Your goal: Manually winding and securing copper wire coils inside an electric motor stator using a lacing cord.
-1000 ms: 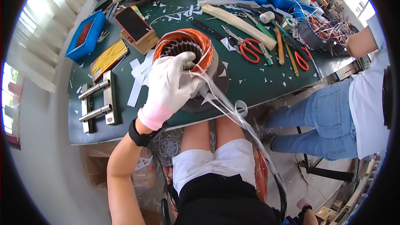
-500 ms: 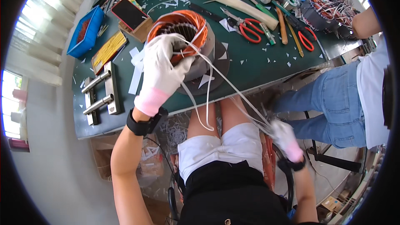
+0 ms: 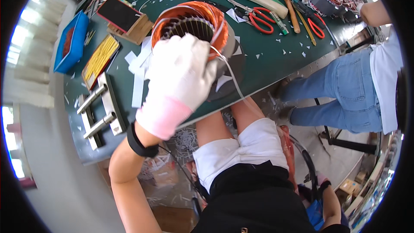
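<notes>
A motor stator (image 3: pixel 229 33) with orange copper windings stands on a round dark base at the table's near edge. My left hand (image 3: pixel 179 75), in a white glove with a pink cuff, is closed over the near rim of its windings, fingers curled toward the bore; its fingertips are partly hidden. White lacing cord (image 3: pixel 233 75) leaves the windings beside this hand and runs down over the table edge, where it blurs. My right hand (image 3: pixel 321 177) is low at the right beside the chair, small and mostly hidden, so its fingers cannot be made out.
Left of the stator lie white paper strips (image 3: pixel 139 77), a metal frame with two bars (image 3: pixel 102 108), a tray of yellow sticks (image 3: pixel 101 60), a blue bin (image 3: pixel 71 43) and a phone (image 3: pixel 119 14). Red-handled scissors (image 3: pixel 261 19) lie beyond it. A co-worker (image 3: pixel 345 90) stands at right.
My right hand has pulled down and back to the lower right, drawing the cord with it. The loose loops near my lap are gone. My left hand has turned over the rim.
</notes>
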Demonstrator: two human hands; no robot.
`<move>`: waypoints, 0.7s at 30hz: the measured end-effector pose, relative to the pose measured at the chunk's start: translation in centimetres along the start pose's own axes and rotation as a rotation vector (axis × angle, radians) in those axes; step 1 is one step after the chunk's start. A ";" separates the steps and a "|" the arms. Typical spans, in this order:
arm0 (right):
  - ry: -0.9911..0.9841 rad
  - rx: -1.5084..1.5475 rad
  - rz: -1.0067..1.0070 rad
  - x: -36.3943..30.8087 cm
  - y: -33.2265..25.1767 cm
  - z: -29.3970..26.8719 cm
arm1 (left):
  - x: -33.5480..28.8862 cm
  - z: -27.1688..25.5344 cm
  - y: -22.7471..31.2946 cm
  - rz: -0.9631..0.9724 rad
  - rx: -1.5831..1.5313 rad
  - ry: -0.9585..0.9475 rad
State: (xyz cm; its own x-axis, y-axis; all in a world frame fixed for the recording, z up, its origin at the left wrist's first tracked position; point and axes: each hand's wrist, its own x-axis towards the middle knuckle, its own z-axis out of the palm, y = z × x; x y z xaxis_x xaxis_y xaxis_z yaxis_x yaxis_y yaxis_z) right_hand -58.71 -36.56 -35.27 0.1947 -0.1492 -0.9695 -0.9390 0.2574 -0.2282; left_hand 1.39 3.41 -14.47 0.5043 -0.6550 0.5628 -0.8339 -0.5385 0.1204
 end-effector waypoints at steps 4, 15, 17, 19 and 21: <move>0.243 -0.131 0.079 -1.8 -2.5 3.7 | 1.2 -1.1 0.7 0.005 -0.023 -0.136; 0.626 -0.539 -0.108 -0.6 3.4 8.8 | 0.6 -0.1 -1.2 0.146 0.022 -0.001; 0.854 -0.780 -0.027 -1.9 3.7 7.7 | 0.3 -0.8 -1.7 0.127 -0.007 -0.074; 1.184 -1.002 0.019 -3.8 2.4 7.0 | -0.3 -0.6 -2.5 0.144 -0.002 -0.044; 1.445 -1.029 -0.269 -6.5 -4.2 8.5 | -0.7 -0.7 -3.3 0.197 0.020 -0.004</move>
State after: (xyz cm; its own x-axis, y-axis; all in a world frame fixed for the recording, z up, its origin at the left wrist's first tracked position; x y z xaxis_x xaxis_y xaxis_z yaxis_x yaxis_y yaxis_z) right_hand -53.57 -28.59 -28.80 0.5090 -0.8594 0.0489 -0.8178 -0.4651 0.3388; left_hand 3.65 6.01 -14.70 0.3329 -0.7507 0.5707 -0.9119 -0.4103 -0.0077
